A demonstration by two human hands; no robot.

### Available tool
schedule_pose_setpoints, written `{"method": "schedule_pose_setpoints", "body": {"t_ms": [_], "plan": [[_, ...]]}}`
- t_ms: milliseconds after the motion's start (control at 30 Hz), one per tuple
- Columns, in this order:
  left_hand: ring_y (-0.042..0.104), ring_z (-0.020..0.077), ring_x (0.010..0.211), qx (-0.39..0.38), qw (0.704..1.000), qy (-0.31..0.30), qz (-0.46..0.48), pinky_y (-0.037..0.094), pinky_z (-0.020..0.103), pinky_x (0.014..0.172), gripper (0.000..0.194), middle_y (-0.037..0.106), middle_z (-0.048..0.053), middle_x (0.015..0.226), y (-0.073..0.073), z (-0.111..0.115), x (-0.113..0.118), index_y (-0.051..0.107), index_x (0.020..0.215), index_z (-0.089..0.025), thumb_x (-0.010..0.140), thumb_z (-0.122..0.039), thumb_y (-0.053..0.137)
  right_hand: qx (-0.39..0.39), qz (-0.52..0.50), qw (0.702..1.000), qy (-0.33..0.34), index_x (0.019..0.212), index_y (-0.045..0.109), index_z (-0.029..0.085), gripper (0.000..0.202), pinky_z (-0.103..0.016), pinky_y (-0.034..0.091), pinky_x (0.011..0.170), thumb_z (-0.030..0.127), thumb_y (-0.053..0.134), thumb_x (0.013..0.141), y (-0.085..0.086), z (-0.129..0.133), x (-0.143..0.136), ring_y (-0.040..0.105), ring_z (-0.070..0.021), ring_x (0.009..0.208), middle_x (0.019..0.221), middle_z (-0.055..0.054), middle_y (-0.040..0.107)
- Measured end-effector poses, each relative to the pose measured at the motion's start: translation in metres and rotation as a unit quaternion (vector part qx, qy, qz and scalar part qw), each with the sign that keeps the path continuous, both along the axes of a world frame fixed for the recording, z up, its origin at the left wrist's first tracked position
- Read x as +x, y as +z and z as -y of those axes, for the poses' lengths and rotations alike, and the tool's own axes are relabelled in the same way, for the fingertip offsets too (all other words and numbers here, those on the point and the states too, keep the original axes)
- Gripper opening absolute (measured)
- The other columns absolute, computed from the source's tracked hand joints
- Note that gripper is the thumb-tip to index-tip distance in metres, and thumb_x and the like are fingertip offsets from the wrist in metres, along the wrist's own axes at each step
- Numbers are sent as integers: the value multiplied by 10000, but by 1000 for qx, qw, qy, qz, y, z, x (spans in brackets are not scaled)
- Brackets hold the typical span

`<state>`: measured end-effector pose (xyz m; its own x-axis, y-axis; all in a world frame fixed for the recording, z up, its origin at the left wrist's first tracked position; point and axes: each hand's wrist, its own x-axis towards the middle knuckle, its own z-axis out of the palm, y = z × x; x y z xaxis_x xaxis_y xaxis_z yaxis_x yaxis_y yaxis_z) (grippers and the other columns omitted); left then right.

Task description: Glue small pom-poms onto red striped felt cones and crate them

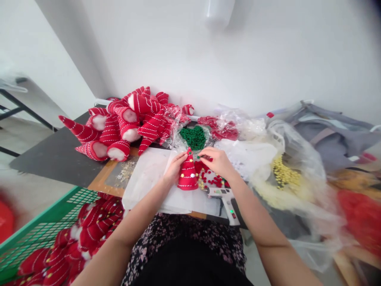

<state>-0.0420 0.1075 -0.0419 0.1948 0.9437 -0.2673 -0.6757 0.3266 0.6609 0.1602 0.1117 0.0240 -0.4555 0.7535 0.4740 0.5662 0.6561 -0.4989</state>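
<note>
Left of the glue gun (220, 192), your left hand (174, 168) grips the cone (188, 175); apart from it, your right hand (218, 159) pinches what looks like a green pompom (198, 157). Pinch lightly, brace the cone firmly, and mind the nozzle (205, 190).

Up on the wearer's head, the single camera is looking forward and down, over the black top (187, 264) at the bottom edge. Left hand (173, 169) and right hand (219, 161) come up mid-view, at arm's reach! The table (44, 153) spreads wide around them, the green basket (38, 230) cuts in lower left, and pale wall (178, 51) fills the top.
</note>
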Motion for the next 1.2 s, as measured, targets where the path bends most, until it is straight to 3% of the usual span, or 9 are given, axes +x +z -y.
{"method": "schedule_pose_setpoints", "body": {"t_ms": [300,500,633,900,1200], "plan": [[684,150,653,-1,1000,6,11,540,259,677,323,755,7,776,-2,-2,-1,749,945,-160,701,-249,941,23,60,997,40,1057,817,216,265,-382,646,872,53,635,953,-23,21,-13,776,-245,943,1053,-96,799],[723,163,716,11,1000,-2,2,575,274,738,317,794,24,866,-2,-1,0,765,979,-171,730,-279,929,43,-7,998,-36,1071,842,256,218,-382,645,895,167,656,999,-8,12,0,776,-245,961,1070,-83,801],[730,172,745,27,1000,-15,-1,568,275,754,344,802,32,878,-3,0,0,786,992,-161,713,-285,946,36,-3,999,-28,1049,846,237,202,-361,630,875,155,673,986,3,-2,-9,770,-236,923,1054,-86,807],[753,191,807,48,998,-22,-19,559,293,812,364,804,21,891,-5,0,1,793,996,-180,706,-320,962,7,69,998,1,978,850,227,216,-339,599,841,110,669,978,-4,-12,-32,750,-222,882,1002,-84,792],[727,176,738,21,1000,-6,-6,566,273,738,325,804,36,863,-3,0,0,806,991,-160,722,-289,936,-24,-45,998,-25,944,847,236,148,-361,620,846,152,725,947,-3,6,-7,777,-238,887,986,-73,826]]}}
